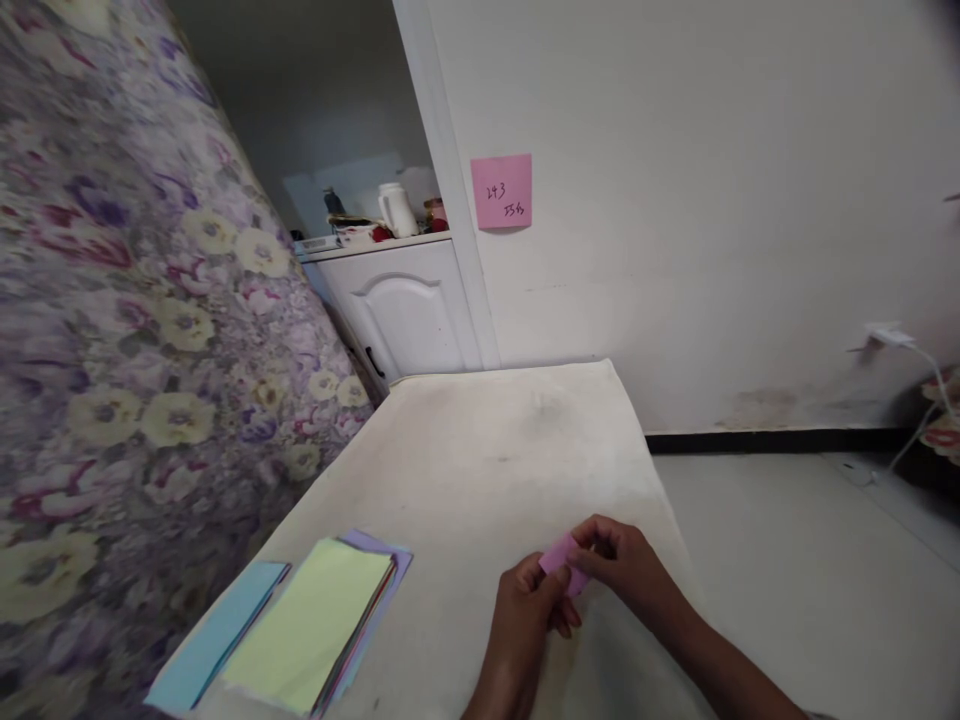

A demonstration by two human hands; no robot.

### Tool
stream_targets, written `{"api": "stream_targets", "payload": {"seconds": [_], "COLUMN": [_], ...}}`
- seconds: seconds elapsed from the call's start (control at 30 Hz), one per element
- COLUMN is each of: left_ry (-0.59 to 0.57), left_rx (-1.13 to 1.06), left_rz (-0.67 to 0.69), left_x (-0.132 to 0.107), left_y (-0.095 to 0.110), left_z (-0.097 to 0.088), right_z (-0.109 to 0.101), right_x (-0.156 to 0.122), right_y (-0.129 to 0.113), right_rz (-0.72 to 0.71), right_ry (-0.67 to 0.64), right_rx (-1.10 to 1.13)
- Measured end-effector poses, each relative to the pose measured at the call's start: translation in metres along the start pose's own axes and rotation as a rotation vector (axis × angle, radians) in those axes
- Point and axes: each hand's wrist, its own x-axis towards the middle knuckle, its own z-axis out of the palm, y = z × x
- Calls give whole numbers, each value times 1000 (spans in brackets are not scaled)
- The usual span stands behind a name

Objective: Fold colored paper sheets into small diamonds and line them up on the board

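A small piece of pink paper [559, 555] is held between my two hands above the near right part of the table. My left hand [531, 600] pinches its lower left side, with the thumb on top. From the right, my right hand [611, 555] grips the upper edge between thumb and fingertips. The paper looks folded, though the fingers cover part of it. Left of the hands lies a stack of coloured paper with a yellow-green sheet [319, 620] on top. Beside that stack is a narrower pile of blue paper [221, 635].
A pale cloth covers the table [495, 450]. A pink note [502, 192] with handwriting is stuck to the wall. A floral curtain [150, 330] hangs at the left, next to a white cabinet [405, 310] bearing a white jug [397, 210]. A plugged-in charger [889, 335] is at the right.
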Motion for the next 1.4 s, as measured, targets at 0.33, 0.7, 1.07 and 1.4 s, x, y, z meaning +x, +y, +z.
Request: {"api": "stream_targets", "payload": {"seconds": [0.33, 0.7, 1.07, 1.4], "left_ry": [14, 3, -12, -64], "left_rx": [-126, -112, -108, -174], "left_rz": [-57, -71, 15, 29], "left_x": [-4, -6, -9, -15], "left_y": [4, 6, 8, 15], "left_z": [4, 6, 4, 3], "right_z": [4, 4, 13, 9], "right_x": [-3, -3, -10, -9], "right_y": [-6, -9, -17, -22], "right_rz": [29, -121, -206, -167], "right_ry": [10, 90, 103, 40], "right_rx": [1, -65, -68, -24]}}
